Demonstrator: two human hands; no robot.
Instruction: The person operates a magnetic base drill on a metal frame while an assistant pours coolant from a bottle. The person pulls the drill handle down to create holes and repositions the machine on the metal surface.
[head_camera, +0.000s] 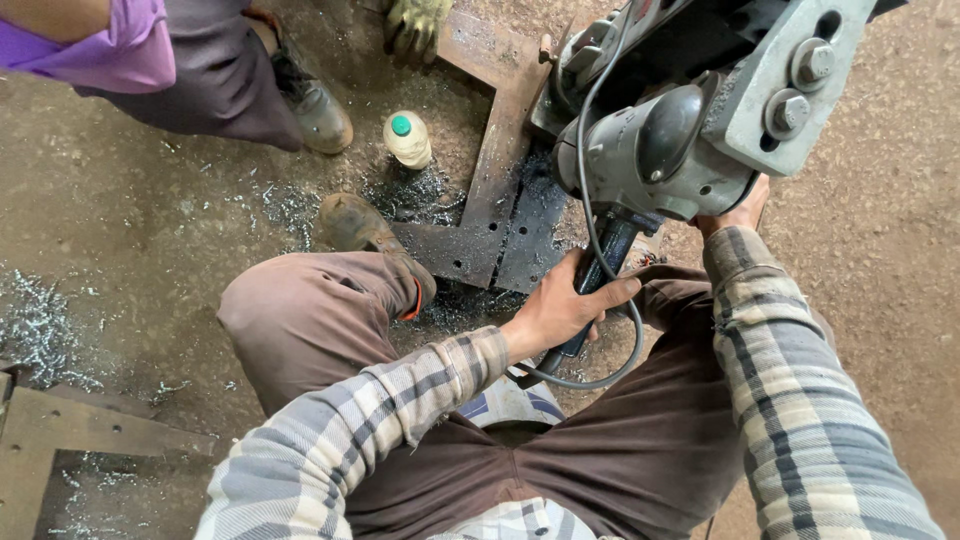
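My left hand (562, 305) grips the dark handle (600, 270) of a grey drilling machine (665, 145), with its black cable (610, 370) looping beneath. My right hand (735, 212) is mostly hidden under the machine's grey metal bracket (790, 85), pressed against the motor body; only fingers and wrist show. The machine stands over a rusty steel frame (500, 150) lying on the ground. I squat with knees apart, in brown trousers and plaid sleeves.
A small bottle with a green cap (407, 138) stands beside the frame. Metal shavings (45, 325) litter the dirt floor. Another person's boot (315, 105) and gloved hand (415, 25) are at the top. A rusty steel piece (60, 430) lies at bottom left.
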